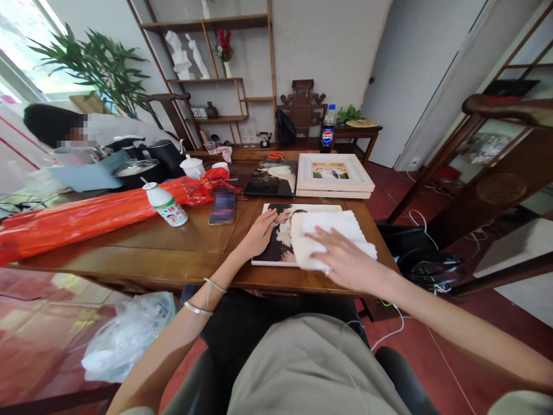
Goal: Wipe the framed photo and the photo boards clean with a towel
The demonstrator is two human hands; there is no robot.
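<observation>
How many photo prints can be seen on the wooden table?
3: one print under the left hand and cloth, one dark print behind it, one in the white frame beside that. Others may lie hidden beneath.

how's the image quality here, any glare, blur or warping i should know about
Head view: daylight from the window at upper left is blown out and glares off the red floor; wide-angle warping tilts the shelf and the door near the edges; the phone screen is pixelated; the left hand, right hand and towel are sharp.
</observation>
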